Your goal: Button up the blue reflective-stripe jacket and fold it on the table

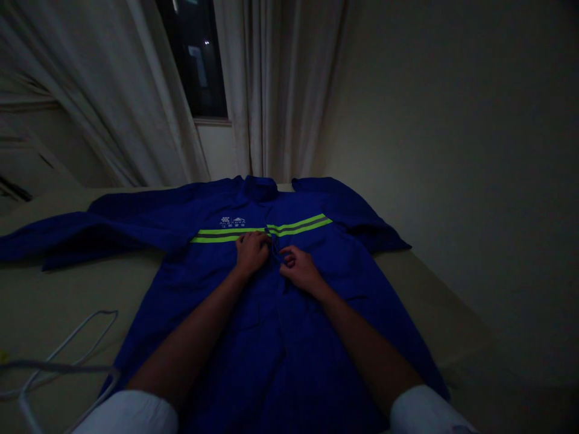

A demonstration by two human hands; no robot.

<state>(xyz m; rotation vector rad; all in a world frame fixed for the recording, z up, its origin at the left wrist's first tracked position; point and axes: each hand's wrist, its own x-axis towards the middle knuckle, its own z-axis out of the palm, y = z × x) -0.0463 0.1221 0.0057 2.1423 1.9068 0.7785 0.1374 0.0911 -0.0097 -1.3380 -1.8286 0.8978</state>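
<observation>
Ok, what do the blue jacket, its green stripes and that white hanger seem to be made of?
The jacket looks like matte woven cotton or polyester twill, going by its soft folds and dull surface. The stripes seem to be smooth lime reflective tape with a slight sheen. The hanger looks like thin white plastic or coated wire; the dim light leaves that open.
</observation>
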